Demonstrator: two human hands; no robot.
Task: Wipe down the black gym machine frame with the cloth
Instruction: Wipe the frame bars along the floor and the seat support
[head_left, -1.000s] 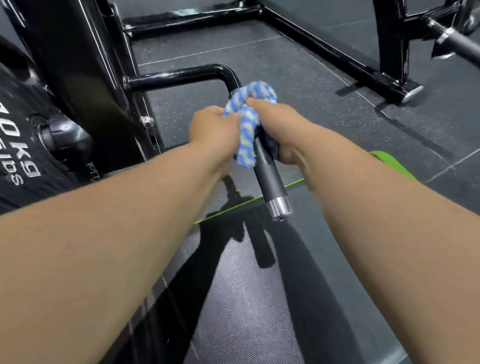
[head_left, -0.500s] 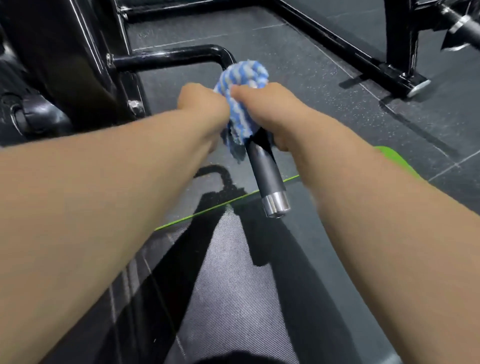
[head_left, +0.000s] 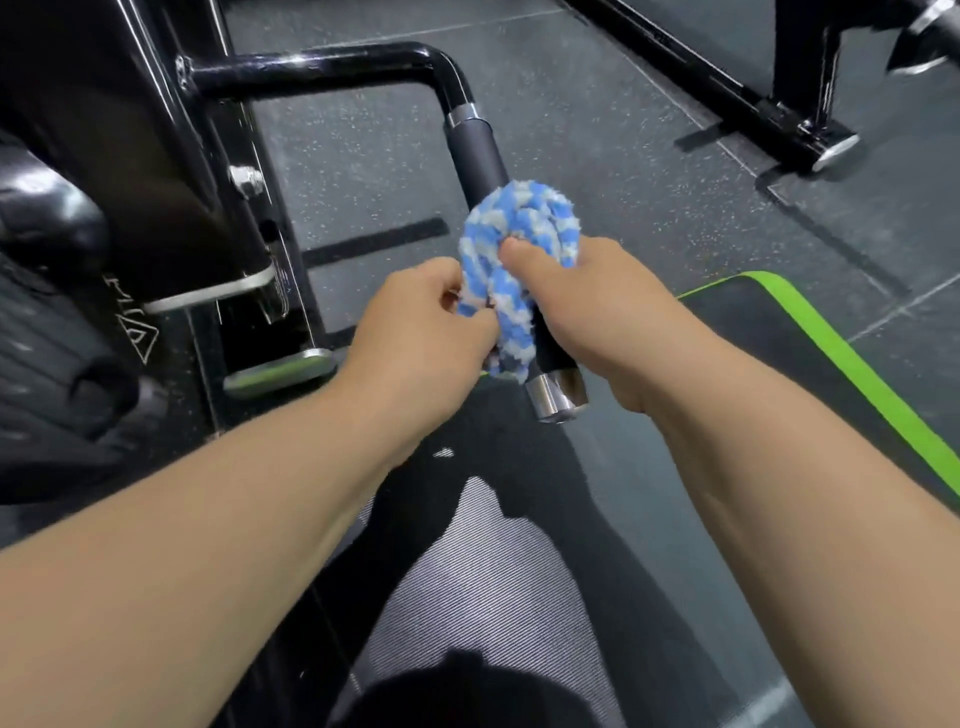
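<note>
Black steel frame (head_left: 322, 65) fills ten o'clock, its tube bending toward centre into a grey handle (head_left: 475, 150). A green-edged mat (head_left: 841, 364) lies at four o'clock. The right hand (head_left: 597, 306) curls round the cloth on the handle's lower end, pressing it on for the rub. The left hand (head_left: 415, 332) pinches the loose tail, likely to keep it taut. The blue-white cloth (head_left: 524, 218) wraps the handle at centre, just above the chrome cap (head_left: 553, 397).

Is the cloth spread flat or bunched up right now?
Bunched: the cloth is wadded around the handle, gripped by the left hand and right hand.
</note>
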